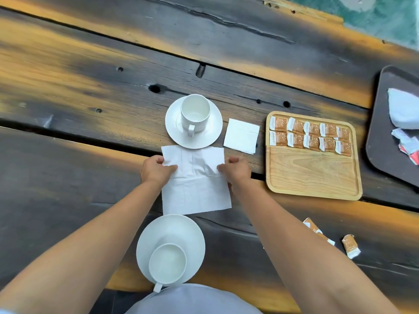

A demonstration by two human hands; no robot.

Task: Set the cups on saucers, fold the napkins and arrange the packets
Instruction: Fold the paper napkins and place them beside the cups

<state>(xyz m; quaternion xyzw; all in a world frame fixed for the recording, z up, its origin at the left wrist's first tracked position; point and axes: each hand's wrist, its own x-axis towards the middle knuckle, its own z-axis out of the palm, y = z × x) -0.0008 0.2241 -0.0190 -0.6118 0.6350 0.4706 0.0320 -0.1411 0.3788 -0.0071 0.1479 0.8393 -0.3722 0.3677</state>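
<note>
An unfolded white napkin [196, 193] lies on the wooden table between two cup sets. My left hand [154, 169] pinches its left edge and my right hand [235, 169] pinches its right edge, with the paper creased between them. Beyond the napkin stands a white cup [195, 112] on a saucer [215, 130]. Nearer to me a second cup [167, 264] sits on its saucer [172, 230]. A folded napkin [241, 135] lies to the right of the far saucer. Several brown packets [310, 135] sit in two rows on a wooden tray [313, 173].
Two loose brown packets [350, 245] lie on the table at the right, by my right forearm. A dark tray [383, 132] at the right edge holds white napkins [402, 109] and crumpled wrappers. The table's near edge is by my body.
</note>
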